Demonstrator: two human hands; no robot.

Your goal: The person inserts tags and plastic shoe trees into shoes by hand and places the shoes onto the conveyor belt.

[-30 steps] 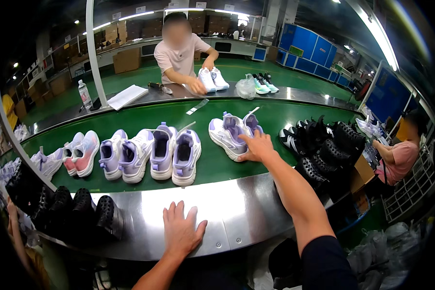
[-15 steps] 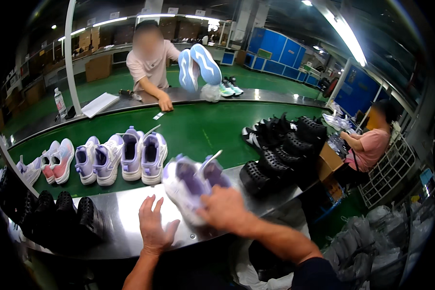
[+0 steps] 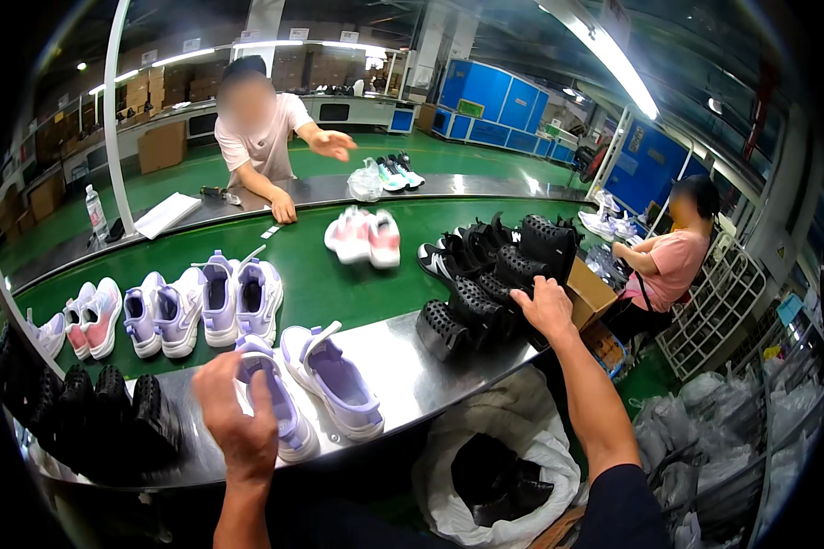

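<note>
A: Nearest, at lower left: left hand [image 3: 236, 423], fingers curled over the heel of a lavender sneaker [image 3: 278, 403] lying on the steel ledge [image 3: 412, 366]. Grip closed on the shoe, or only resting?

B: Curled around its rear, thumb side hidden; cannot tell how firm. Just beside it, to the right: second lavender sneaker [image 3: 334, 380], sole down on the same ledge, untouched.

A: Further right?

B: Right hand [image 3: 545, 306], palm down and fingers spread, laid on a heap of black shoe lasts [image 3: 485, 293] at the ledge's end. Touching, not closed around any one piece. Below the ledge: white sack [image 3: 540, 457] with dark contents.

A: Beyond the ledge?

B: Green conveyor belt [image 3: 339, 284], bearing a row of lavender and pink sneakers [image 3: 174, 306] at left and a pink-white pair [image 3: 364, 238] mid-belt. Farthest: a person in a pale shirt [image 3: 261, 137] across the belt, one arm stretched out; a seated person in pink [image 3: 668, 265] at right.
</note>
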